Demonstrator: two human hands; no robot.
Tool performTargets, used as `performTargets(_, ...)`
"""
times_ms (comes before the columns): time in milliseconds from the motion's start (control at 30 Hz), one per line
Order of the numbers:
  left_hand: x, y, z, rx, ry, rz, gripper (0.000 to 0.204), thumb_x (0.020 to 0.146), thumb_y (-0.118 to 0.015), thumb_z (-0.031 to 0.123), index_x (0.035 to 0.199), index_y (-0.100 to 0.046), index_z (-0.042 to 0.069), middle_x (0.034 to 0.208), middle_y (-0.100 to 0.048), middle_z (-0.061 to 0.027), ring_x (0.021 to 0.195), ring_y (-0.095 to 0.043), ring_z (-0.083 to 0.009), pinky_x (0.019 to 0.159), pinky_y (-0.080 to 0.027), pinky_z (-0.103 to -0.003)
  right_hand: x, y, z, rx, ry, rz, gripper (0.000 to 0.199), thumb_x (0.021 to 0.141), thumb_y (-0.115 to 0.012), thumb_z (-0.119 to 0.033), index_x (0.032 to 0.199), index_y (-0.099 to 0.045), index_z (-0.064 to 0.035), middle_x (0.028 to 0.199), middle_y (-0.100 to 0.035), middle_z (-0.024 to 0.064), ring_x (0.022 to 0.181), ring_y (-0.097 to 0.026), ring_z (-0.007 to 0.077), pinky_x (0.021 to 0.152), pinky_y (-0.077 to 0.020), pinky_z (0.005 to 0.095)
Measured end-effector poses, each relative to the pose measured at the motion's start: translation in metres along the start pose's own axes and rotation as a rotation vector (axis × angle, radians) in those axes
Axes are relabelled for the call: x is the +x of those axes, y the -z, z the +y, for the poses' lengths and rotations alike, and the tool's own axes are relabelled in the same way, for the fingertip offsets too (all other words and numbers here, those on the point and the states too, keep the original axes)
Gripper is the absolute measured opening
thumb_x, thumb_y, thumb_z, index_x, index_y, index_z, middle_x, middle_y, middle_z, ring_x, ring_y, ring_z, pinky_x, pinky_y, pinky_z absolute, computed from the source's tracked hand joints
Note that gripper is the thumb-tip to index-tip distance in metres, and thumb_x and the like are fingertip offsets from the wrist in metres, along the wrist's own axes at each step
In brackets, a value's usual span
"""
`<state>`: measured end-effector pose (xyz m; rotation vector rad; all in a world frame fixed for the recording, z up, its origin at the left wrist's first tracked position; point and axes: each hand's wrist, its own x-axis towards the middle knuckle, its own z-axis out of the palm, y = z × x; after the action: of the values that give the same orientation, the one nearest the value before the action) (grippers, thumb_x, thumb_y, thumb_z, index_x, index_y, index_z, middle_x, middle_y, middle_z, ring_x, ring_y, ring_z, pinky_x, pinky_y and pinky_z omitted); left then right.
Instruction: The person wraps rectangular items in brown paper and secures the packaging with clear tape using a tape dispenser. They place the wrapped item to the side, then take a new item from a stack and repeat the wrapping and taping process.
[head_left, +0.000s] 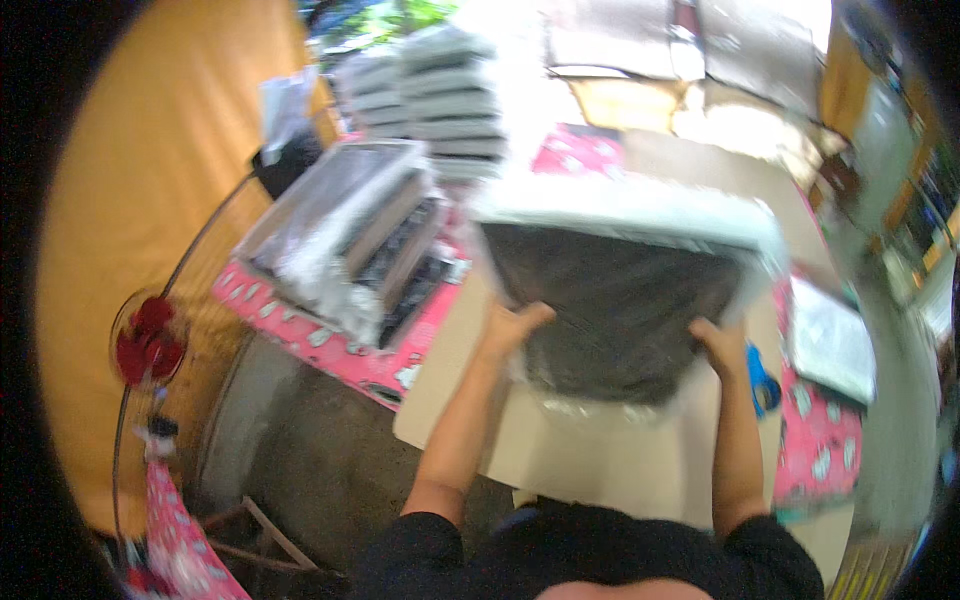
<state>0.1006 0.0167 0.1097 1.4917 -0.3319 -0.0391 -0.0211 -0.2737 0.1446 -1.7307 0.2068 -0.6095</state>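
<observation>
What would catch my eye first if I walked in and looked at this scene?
Most striking is the big dark bundle in clear plastic wrap at the centre, gripped at its near corners by the left hand and the right hand. To its left a pile of similar wrapped packs lies on a pink patterned cloth.

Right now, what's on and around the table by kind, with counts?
Dark plastic-wrapped bundle held in both hands, left hand and right hand: 1
Stacks of wrapped packs: 2
Blue tool: 1
Red fan: 1
Total: 5
</observation>
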Motion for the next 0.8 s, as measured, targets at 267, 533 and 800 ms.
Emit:
performTargets(267, -0.017, -0.026, -0.003, -0.14, -0.141, -0.027, 0.09, 0.052, -0.087, 0.029, 0.121, -0.041, -0.004, 0.114, -0.054, -0.0139, 0.11, -0.049, -0.0234, 0.095, -0.037, -0.035, -0.036, -0.003, 0.042, 0.297, -0.058, 0.155, 0.092, 0.053, -0.087, -0.027, 0.124, -0.037, 0.0005, 0.112, -0.051, 0.0088, 0.103, -0.05, 0.0227, 0.087, -0.0413, 0.0328)
performTargets(533, -0.038, -0.011, -0.063, 0.084, 0.064, -0.063, 0.091, 0.051, -0.087, 0.024, 0.122, -0.039, -0.004, 0.115, -0.054, -0.0164, 0.107, -0.052, -0.0253, 0.094, -0.039, -0.036, -0.068, 0.014, 0.091, 0.002, -0.121, -0.004, 0.078, 0.058, -0.078, -0.009, 0.123, -0.037, 0.0017, 0.115, -0.05, 0.0124, 0.104, -0.049, 0.0274, 0.09, -0.0423, 0.0354)
performTargets(800, -0.054, -0.03, -0.118, 0.085, 0.08, 0.06, 0.071, 0.062, -0.08, 0.034, 0.115, -0.049, -0.003, 0.108, -0.059, -0.0184, 0.099, -0.058, -0.0274, 0.087, -0.043, -0.036, -0.076, -0.022, 0.123, 0.082, -0.06, 0.152, 0.064, 0.076, -0.069, -0.037, 0.115, -0.046, 0.0077, 0.11, -0.053, 0.014, 0.099, -0.05, 0.0218, 0.088, -0.0383, 0.0326)
